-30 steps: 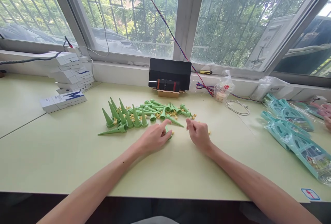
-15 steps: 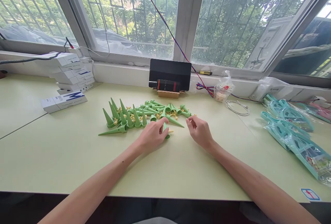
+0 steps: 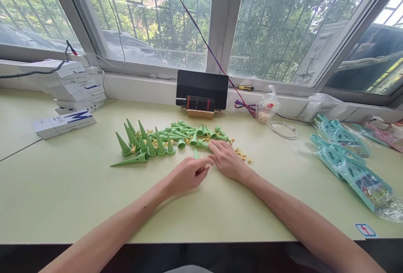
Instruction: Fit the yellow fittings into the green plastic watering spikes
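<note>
On the pale green table [image 3: 78, 189], my left hand [image 3: 188, 175] is curled around a green plastic cone [image 3: 195, 153] whose tip sticks up past the fingers. Beside it, my right hand [image 3: 227, 161] touches the left thumb. Its fingers are held together over the near edge of a pile of green cones [image 3: 185, 132], and what they pinch is hidden. Several cones [image 3: 143, 143] stand upright at the left of the pile, and one long cone [image 3: 129, 161] lies flat. Small yellow pieces [image 3: 242, 154] are scattered to the right of my right hand.
A dark tablet [image 3: 202, 89] leans on a stand at the back by the window. White boxes [image 3: 75, 84] are stacked at the back left, with one box [image 3: 64, 122] lying apart. Teal packaged items [image 3: 346, 159] lie at the right. A plastic bag [image 3: 266, 109] and a white cable [image 3: 282, 130] are behind.
My right hand has moved left and now meets the left hand at the cone. The left hand has drawn slightly nearer to me, still holding the cone. The camera shifted a little.
</note>
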Demonstrator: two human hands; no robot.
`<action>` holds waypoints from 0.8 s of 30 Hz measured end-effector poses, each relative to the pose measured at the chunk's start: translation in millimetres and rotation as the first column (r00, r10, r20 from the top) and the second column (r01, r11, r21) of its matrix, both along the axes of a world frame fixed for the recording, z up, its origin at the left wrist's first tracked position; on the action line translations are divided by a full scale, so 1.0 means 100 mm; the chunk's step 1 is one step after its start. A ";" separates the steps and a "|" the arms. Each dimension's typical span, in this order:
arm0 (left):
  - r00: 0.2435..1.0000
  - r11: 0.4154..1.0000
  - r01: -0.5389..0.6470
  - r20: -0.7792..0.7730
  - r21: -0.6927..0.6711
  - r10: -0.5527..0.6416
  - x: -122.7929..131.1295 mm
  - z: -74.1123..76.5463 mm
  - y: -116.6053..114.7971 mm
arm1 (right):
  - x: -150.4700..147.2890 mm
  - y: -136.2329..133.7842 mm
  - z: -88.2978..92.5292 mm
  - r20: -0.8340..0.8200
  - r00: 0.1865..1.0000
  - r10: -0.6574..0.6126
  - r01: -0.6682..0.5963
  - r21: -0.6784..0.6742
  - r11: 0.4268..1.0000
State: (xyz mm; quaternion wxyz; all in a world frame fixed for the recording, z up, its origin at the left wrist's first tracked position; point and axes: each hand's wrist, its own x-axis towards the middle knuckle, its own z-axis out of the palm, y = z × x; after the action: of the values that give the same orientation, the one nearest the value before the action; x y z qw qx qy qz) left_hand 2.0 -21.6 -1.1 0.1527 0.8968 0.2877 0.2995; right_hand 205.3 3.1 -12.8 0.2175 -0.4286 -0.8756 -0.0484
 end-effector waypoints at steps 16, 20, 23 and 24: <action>0.997 0.997 0.074 0.014 0.007 -0.074 0.04 0.07 -0.04 | 0.00 0.02 -0.03 -0.008 0.998 0.055 -0.056 -0.072 0.996; 0.999 0.999 0.046 0.018 0.024 -0.046 0.01 0.05 -0.02 | -0.02 0.00 -0.03 -0.064 0.998 0.019 -0.022 -0.037 0.999; 0.998 0.998 0.018 0.054 0.063 -0.022 -0.01 0.02 0.01 | -0.02 0.02 -0.04 -0.049 0.999 -0.011 0.009 -0.026 1.000; 0.997 0.997 0.005 0.074 0.075 -0.011 -0.02 0.02 0.03 | -0.01 0.02 -0.04 -0.037 0.999 -0.020 0.019 -0.026 0.999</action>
State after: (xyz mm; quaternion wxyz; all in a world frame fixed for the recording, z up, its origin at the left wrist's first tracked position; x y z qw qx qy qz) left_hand 0.5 -19.0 0.8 0.1309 0.8912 0.2666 0.3428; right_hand 204.0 5.3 -16.9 0.2276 -0.4408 -0.8677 -0.0315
